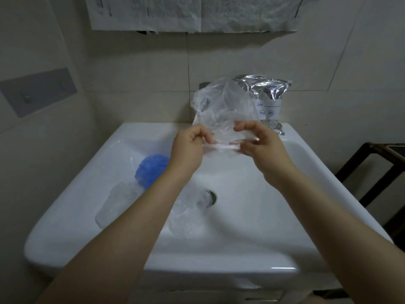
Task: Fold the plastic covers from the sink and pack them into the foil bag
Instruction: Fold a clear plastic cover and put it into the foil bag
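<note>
item: clear plastic cover (221, 106), raised above the sink (302, 172), its lower edge pinched in both grips, left hand (188, 148) and right hand (260, 148).
pending: more covers (122, 200) below the grips, in the basin.
destination: foil bag (269, 95) upright just beyond the right grip.
handling: probably match edges, press air out, then crease flat; film likely slips.
</note>
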Demonstrator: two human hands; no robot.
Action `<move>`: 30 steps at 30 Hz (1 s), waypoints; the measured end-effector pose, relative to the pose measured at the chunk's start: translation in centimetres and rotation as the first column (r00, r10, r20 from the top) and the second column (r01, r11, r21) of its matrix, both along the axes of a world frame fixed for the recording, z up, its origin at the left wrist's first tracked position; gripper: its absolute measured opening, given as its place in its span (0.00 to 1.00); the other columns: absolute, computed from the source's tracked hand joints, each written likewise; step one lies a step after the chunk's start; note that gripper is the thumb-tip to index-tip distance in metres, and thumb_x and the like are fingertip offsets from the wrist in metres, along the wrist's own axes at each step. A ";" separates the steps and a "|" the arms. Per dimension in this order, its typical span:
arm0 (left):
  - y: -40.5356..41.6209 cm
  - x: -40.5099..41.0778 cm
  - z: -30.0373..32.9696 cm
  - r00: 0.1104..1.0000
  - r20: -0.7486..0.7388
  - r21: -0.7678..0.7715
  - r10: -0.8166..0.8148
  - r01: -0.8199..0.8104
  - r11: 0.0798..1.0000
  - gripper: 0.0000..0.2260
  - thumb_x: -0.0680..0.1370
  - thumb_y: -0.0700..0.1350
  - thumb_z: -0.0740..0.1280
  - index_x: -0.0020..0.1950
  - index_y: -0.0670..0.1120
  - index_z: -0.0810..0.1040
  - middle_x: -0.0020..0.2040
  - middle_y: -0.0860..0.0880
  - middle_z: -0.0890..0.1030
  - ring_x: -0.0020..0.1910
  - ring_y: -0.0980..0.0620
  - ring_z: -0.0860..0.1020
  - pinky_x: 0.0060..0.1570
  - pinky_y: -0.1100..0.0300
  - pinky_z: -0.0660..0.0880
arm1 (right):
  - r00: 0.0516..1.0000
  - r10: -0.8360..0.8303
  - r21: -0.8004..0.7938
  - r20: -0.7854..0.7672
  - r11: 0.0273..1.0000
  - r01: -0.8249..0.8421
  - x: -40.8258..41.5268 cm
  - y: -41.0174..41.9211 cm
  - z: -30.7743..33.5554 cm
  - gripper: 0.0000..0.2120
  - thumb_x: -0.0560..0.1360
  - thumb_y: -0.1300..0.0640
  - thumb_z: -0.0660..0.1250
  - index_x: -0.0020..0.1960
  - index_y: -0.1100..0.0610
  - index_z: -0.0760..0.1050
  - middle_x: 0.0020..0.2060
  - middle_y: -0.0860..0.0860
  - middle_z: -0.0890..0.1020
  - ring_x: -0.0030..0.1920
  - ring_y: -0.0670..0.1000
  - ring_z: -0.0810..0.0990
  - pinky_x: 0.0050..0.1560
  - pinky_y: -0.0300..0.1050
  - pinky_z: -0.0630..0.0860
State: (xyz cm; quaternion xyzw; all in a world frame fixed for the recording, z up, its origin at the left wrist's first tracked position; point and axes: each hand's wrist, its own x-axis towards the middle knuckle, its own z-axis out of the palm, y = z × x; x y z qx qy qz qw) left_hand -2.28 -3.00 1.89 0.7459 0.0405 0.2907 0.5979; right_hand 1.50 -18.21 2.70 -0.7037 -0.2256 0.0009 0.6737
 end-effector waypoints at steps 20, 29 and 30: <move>2.5 3.0 -3.6 0.957 -0.222 -0.049 -0.187 0.180 0.982 0.07 0.74 0.38 0.69 0.41 0.50 0.81 0.40 0.51 0.82 0.43 0.55 0.78 0.53 0.57 0.74 | 0.982 0.169 -0.046 -0.086 0.984 -0.173 4.3 -0.4 -3.9 0.08 0.73 0.70 0.66 0.43 0.58 0.77 0.38 0.51 0.81 0.38 0.44 0.81 0.46 0.38 0.76; 1.2 3.0 -4.7 0.962 -0.273 -0.104 -0.033 0.005 0.995 0.19 0.74 0.49 0.69 0.35 0.32 0.75 0.30 0.44 0.71 0.33 0.51 0.69 0.37 0.59 0.67 | 0.883 -0.028 0.064 -0.468 0.996 0.066 3.6 0.7 -4.6 0.11 0.72 0.59 0.70 0.34 0.60 0.73 0.31 0.55 0.79 0.34 0.50 0.77 0.39 0.39 0.79; 1.1 3.0 -4.8 0.963 -0.270 -0.087 -0.028 0.004 0.996 0.20 0.74 0.49 0.69 0.37 0.30 0.75 0.31 0.44 0.70 0.33 0.51 0.69 0.36 0.60 0.66 | 0.857 -0.027 0.094 -0.515 0.992 0.088 3.4 0.9 -4.7 0.11 0.72 0.61 0.70 0.35 0.60 0.70 0.32 0.56 0.77 0.31 0.49 0.76 0.34 0.38 0.78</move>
